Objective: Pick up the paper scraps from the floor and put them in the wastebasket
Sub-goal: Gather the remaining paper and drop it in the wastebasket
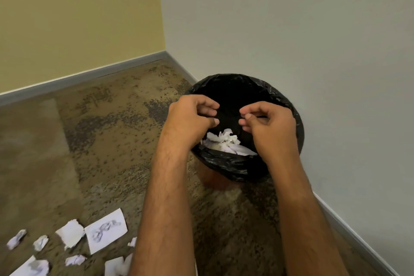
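Observation:
A round wastebasket (pixel 226 163) lined with a black bag stands against the right wall. White crumpled paper (pixel 226 143) lies inside it. My left hand (pixel 190 119) and my right hand (pixel 268 125) hover over its mouth, fingers curled and apart, with nothing visible in either. Several paper scraps lie on the carpet at the lower left: a flat sheet with a dark scribble (pixel 106 229), a torn white piece (pixel 70 233), and small crumpled balls (pixel 16 238).
The basket sits near a room corner where a yellow wall (pixel 78 18) meets a pale grey wall (pixel 291 29), both with grey baseboards. The brown speckled carpet (pixel 100 130) stretches left of the basket.

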`<state>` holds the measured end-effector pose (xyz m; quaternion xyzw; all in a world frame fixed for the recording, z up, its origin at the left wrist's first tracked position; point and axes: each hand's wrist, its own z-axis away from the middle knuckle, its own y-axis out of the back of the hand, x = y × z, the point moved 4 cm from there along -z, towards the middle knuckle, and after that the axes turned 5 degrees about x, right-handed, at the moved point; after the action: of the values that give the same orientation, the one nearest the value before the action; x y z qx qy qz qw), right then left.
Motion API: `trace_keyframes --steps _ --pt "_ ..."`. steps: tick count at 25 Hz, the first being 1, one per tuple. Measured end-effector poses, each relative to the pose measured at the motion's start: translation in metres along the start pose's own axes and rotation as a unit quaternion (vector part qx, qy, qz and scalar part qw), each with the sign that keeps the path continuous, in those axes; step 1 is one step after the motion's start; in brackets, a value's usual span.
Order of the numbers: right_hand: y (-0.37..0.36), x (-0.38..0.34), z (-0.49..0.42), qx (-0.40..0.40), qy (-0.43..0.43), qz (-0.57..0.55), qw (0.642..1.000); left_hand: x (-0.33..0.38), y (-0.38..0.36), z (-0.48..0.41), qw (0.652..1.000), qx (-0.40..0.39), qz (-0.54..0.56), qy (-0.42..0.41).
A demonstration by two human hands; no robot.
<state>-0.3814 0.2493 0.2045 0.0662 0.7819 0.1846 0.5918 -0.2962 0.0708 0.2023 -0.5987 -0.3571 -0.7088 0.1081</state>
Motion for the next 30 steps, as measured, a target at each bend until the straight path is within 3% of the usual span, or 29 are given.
trace_keyframes --steps 3,5,7,10,12,14,16,18,23,26,30 --pt "-0.007 -0.019 0.018 0.026 0.055 -0.035 0.998 -0.003 0.021 0.014 0.998 0.014 0.066 -0.004" --pt "-0.009 -0.040 0.044 0.112 0.160 -0.038 0.980 -0.016 0.042 0.024 0.992 0.044 0.119 0.014" --pt "-0.020 -0.061 0.085 0.179 0.288 -0.033 0.940 -0.042 0.063 0.038 0.983 0.084 0.160 0.041" --pt "-0.076 -0.057 0.147 0.109 0.369 -0.024 0.923 -0.105 0.080 0.066 0.977 0.115 0.128 0.124" --pt "-0.120 -0.024 0.187 0.009 0.356 0.031 0.934 -0.164 0.086 0.082 0.966 0.143 0.069 0.202" --pt "-0.156 0.028 0.219 -0.101 0.268 0.144 0.947 -0.204 0.097 0.098 0.937 0.246 0.016 0.249" --pt "-0.177 0.089 0.244 -0.177 0.143 0.273 0.935 -0.225 0.101 0.125 0.881 0.381 -0.015 0.278" --pt "-0.191 0.128 0.262 -0.243 0.046 0.297 0.922 -0.237 0.101 0.157 0.823 0.473 -0.101 0.297" --pt "-0.231 0.146 0.295 -0.322 0.063 0.180 0.927 -0.309 0.101 0.225 0.759 0.485 -0.281 0.330" --pt "-0.256 0.134 0.304 -0.340 0.057 0.130 0.930 -0.332 0.105 0.255 0.750 0.465 -0.263 0.389" --pt "-0.289 0.115 0.307 -0.390 0.113 0.137 0.903 -0.346 0.132 0.286 0.740 0.512 -0.241 0.363"
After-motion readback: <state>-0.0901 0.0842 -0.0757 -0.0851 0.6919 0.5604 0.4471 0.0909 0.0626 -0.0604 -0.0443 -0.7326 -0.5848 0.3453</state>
